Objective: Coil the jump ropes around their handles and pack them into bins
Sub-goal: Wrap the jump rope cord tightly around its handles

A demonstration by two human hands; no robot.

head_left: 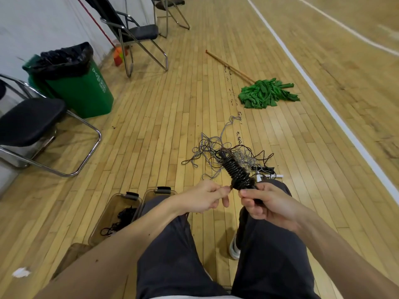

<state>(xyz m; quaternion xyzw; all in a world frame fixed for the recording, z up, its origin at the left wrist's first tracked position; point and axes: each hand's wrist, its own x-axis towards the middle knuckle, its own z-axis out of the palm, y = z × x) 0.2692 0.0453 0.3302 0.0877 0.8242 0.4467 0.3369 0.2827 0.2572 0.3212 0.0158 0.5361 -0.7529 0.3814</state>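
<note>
A black jump rope (236,172) is wound in tight coils round its handles and points up and away from me. My right hand (266,205) grips the near end of the bundle. My left hand (208,196) pinches the loose rope end just left of the coil's base. On the floor beyond lies a tangle of grey and black ropes (224,153) with white handles (269,176) at its right. Two clear bins stand by my left knee: the left bin (108,214) holds a black rope, while the right bin (151,194) is mostly hidden by my leg.
I sit with both legs in dark trousers in the lower view. A green mop (266,93) lies on the wooden floor ahead. A green waste bin (75,83) and folding chairs (32,126) stand at the left by the wall.
</note>
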